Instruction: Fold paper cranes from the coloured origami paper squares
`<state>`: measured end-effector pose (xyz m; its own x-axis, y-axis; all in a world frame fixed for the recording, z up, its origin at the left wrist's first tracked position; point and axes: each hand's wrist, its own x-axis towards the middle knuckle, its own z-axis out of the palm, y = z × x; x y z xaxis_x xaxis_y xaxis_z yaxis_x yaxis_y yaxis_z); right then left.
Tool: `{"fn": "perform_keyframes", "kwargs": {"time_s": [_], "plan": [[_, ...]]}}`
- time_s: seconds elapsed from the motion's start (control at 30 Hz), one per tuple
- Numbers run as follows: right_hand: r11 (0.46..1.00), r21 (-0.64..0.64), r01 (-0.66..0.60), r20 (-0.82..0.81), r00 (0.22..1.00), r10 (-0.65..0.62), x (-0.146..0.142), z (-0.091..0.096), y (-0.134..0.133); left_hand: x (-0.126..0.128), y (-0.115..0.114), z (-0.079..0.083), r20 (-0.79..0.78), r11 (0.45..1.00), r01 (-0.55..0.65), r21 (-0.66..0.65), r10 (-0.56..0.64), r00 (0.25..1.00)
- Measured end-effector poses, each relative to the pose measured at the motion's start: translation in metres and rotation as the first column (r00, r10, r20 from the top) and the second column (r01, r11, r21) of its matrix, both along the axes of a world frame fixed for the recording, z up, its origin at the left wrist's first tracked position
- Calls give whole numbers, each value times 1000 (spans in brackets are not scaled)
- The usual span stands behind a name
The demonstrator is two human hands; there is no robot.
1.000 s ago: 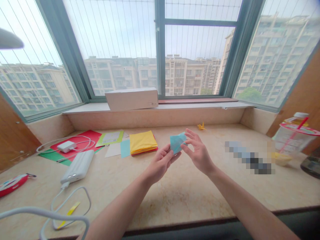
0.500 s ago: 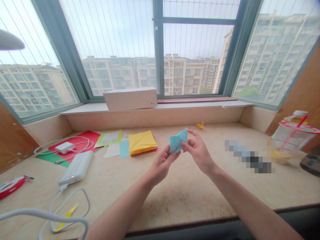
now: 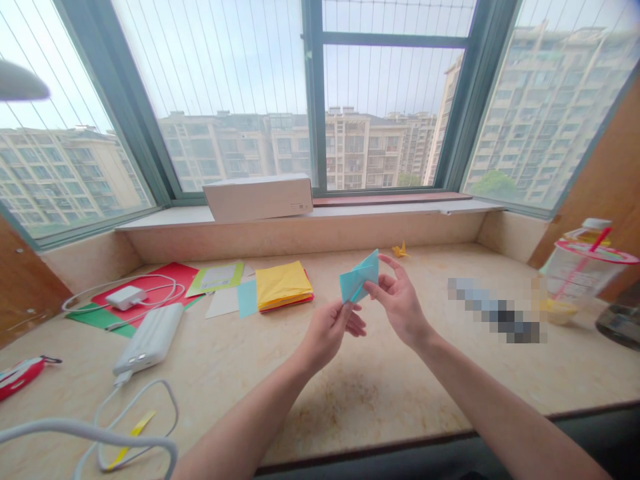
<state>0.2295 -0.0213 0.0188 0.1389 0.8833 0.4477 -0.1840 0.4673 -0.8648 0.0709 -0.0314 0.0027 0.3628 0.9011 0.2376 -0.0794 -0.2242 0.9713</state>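
Observation:
A folded light blue paper [image 3: 359, 277] is held up above the marble counter [image 3: 360, 387], between both hands. My left hand [image 3: 327, 331] pinches its lower left corner with thumb and forefinger. My right hand [image 3: 397, 300] grips its right side, thumb in front and fingers curled behind. The paper shows angled creases and a pointed top right corner.
A stack of yellow and red paper sheets [image 3: 283, 285] lies behind the hands, beside red and green sheets [image 3: 155, 280] with a white charger [image 3: 126, 297]. A white power bank [image 3: 149, 338] and cable lie left. A small yellow paper crane [image 3: 401, 251], a white box [image 3: 259, 196] and a plastic cup [image 3: 585, 270] stand further off.
Both hands lifted the blue paper a little higher and turned it. My right fingers closed onto its right side and the paper opened into a wider pointed shape.

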Motion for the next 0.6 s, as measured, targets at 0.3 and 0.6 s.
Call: {"fn": "perform_keyframes", "kwargs": {"time_s": [0.3,0.6], "plan": [[999,42,-29,-28,999,30,-4,1,-4,0,-5,3,-59,999,50,-19,-51,997],[999,15,-35,-118,992,37,-1,-4,-2,0,1,0,14,996,84,-17,-84,996]]}}
